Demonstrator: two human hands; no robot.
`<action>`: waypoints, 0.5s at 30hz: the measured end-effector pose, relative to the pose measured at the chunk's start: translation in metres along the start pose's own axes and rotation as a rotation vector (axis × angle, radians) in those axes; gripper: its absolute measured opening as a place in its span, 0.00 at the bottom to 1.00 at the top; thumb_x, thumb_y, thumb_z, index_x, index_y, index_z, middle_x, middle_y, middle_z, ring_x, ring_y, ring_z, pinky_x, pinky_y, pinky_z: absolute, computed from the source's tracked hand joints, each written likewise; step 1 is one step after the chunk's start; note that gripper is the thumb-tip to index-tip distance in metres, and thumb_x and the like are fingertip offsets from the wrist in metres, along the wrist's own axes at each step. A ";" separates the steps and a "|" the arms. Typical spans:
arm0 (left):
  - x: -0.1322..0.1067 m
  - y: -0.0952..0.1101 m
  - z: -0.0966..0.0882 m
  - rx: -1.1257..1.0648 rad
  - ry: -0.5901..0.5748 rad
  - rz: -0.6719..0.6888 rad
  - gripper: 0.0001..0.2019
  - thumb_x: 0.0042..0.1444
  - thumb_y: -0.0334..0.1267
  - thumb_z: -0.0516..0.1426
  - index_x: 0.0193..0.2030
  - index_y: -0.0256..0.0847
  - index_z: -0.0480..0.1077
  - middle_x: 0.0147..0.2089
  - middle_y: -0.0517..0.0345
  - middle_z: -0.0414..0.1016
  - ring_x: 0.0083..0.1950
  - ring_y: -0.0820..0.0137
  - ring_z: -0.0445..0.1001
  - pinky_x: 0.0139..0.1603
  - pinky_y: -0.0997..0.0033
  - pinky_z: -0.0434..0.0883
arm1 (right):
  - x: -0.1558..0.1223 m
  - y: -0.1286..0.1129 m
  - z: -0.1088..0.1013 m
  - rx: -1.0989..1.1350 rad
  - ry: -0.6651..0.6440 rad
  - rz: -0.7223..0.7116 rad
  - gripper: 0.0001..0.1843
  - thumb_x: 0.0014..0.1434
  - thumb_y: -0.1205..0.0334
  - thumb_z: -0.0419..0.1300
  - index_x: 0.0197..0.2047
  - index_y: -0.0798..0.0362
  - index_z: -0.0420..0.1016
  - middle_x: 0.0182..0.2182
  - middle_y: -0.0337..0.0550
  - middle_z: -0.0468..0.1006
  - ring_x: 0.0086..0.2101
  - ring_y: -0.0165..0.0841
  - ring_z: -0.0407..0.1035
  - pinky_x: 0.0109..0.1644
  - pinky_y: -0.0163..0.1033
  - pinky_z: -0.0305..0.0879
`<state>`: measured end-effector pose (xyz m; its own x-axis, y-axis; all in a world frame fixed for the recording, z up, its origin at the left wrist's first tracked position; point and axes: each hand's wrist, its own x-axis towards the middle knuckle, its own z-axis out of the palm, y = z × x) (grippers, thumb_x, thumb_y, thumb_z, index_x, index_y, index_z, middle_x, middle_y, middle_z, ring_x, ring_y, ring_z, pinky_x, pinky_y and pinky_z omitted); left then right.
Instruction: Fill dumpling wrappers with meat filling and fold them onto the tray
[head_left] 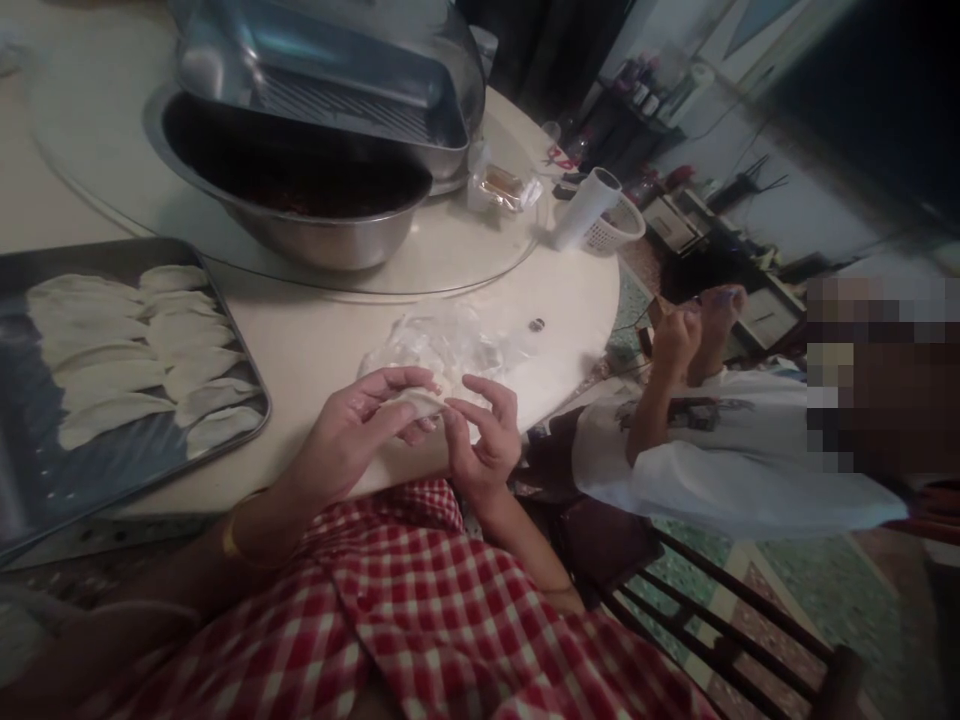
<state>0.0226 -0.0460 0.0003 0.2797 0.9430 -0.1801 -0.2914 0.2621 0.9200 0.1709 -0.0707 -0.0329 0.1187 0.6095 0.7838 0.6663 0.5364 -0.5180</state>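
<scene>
Between my two hands, over the table's near edge, is a pale folded dumpling (421, 402). My left hand (371, 415) holds its body, thumb on the near side and fingers behind. At its right end, my right hand (481, 430) pinches the dough edge between thumb and fingertips. Just beyond my hands a crumpled clear plastic bag (457, 340) lies on the table, and its contents are hard to make out. To the left, a metal tray (142, 468) bears two rows of shaped dumplings (112, 350).
A large steel bowl (337, 240) with dark contents stands on the glass turntable (465, 262), a ridged metal pan (360, 60) resting over it. A plastic-wrapped package (502, 188), a white roll (589, 208) and a basket (619, 228) are farther right. Another person (690, 430) sits at right, hands raised.
</scene>
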 end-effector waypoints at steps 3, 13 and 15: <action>0.000 -0.003 0.000 0.008 -0.018 -0.002 0.12 0.51 0.39 0.63 0.43 0.39 0.75 0.40 0.57 0.78 0.33 0.75 0.76 0.31 0.79 0.73 | -0.001 -0.002 0.003 -0.053 0.050 -0.033 0.07 0.61 0.69 0.57 0.40 0.48 0.72 0.40 0.43 0.77 0.41 0.34 0.73 0.45 0.46 0.71; -0.005 0.006 0.002 -0.101 -0.015 -0.090 0.15 0.44 0.39 0.67 0.40 0.38 0.76 0.40 0.56 0.80 0.29 0.75 0.75 0.28 0.78 0.71 | -0.009 0.007 0.002 -0.018 -0.010 -0.026 0.23 0.65 0.49 0.48 0.60 0.48 0.67 0.55 0.53 0.71 0.54 0.43 0.67 0.53 0.55 0.69; -0.006 0.006 0.001 -0.136 -0.056 -0.147 0.16 0.46 0.40 0.67 0.42 0.39 0.75 0.38 0.55 0.80 0.30 0.74 0.76 0.29 0.77 0.72 | -0.008 0.007 0.003 0.038 -0.065 -0.024 0.24 0.65 0.48 0.49 0.61 0.47 0.66 0.59 0.51 0.68 0.57 0.44 0.66 0.56 0.56 0.68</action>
<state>0.0204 -0.0501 0.0076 0.3782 0.8805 -0.2858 -0.3636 0.4252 0.8289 0.1730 -0.0699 -0.0435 0.0547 0.6323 0.7728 0.6399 0.5719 -0.5132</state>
